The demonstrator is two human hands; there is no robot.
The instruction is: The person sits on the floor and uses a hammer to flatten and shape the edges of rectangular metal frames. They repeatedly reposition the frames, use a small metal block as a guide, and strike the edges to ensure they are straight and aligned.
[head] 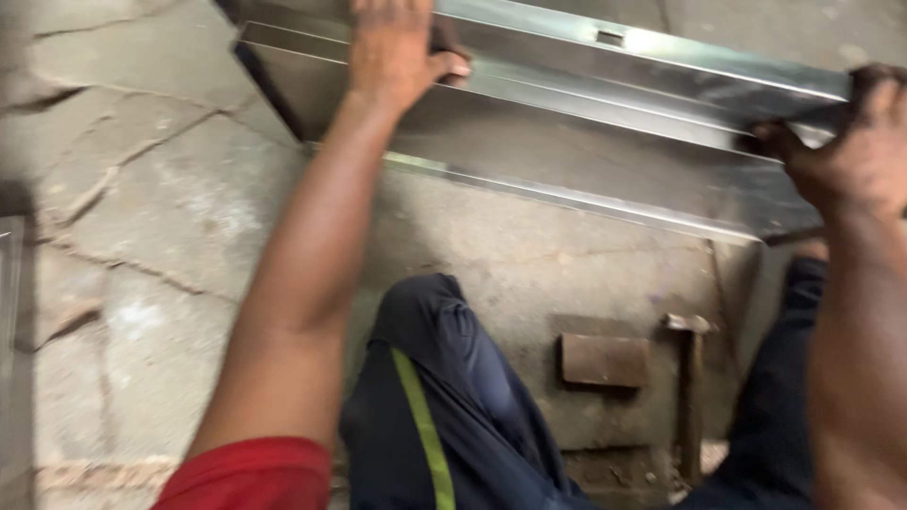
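Observation:
A long shiny folded sheet-metal piece [586,142] runs across the top of the view, above a cracked concrete floor. My left hand [397,47] grips its upper edge near the left end, thumb hooked over the fold. My right hand [850,142] grips the right end of the same piece, fingers wrapped around its edge. Both arms reach forward over my knees, which are in dark trousers with a yellow-green stripe [425,425].
A hammer [690,378] lies on the floor between my legs, next to a rusty rectangular metal block [605,359]. The concrete floor [151,217] has long cracks at the left. A metal edge [9,274] shows at the far left border.

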